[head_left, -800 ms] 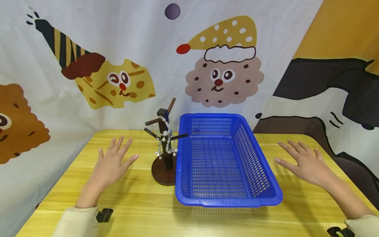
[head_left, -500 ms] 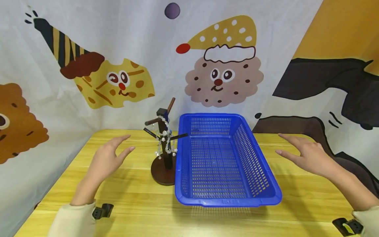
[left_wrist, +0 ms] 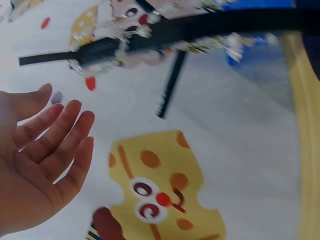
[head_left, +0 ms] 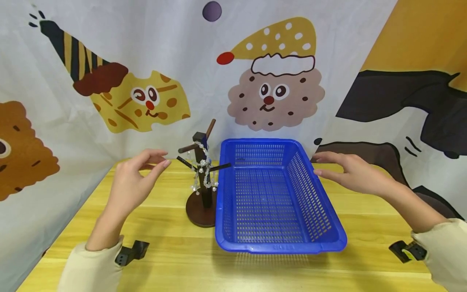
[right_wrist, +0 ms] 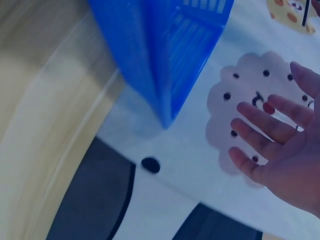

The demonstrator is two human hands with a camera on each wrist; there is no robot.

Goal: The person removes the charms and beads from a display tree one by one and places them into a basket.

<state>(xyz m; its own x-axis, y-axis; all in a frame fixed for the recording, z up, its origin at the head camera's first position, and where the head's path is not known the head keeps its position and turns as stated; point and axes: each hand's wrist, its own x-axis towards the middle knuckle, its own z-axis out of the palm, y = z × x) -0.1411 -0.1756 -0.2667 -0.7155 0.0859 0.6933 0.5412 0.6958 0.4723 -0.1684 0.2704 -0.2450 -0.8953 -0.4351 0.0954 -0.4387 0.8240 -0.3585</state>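
A dark wooden jewelry stand (head_left: 200,213) with several pegs stands upright left of centre in the head view. Strands of clear and white beads (head_left: 203,163) hang on it. My left hand (head_left: 131,182) hovers to its left, fingers bent loosely and holding nothing. In the left wrist view, that hand (left_wrist: 45,160) lies apart from the stand's dark post (left_wrist: 215,27). My right hand (head_left: 352,172), also with nothing in it, is by the right rim of a blue plastic basket (head_left: 281,247). Whether its fingertips touch the rim, I cannot tell. The right wrist view shows its fingers (right_wrist: 265,122) spread.
The basket and stand sit side by side on a yellow wood-grain table (head_left: 164,259); the basket's left rim overlaps the stand's base in the head view. A white curtain (head_left: 204,89) with cartoon prints hangs right behind the table's far edge.
Both hands have lifted and turned from palms-down, fingers spread, to a loosely bent shape. My right hand has moved left to the basket's rim. The basket and stand have not moved.
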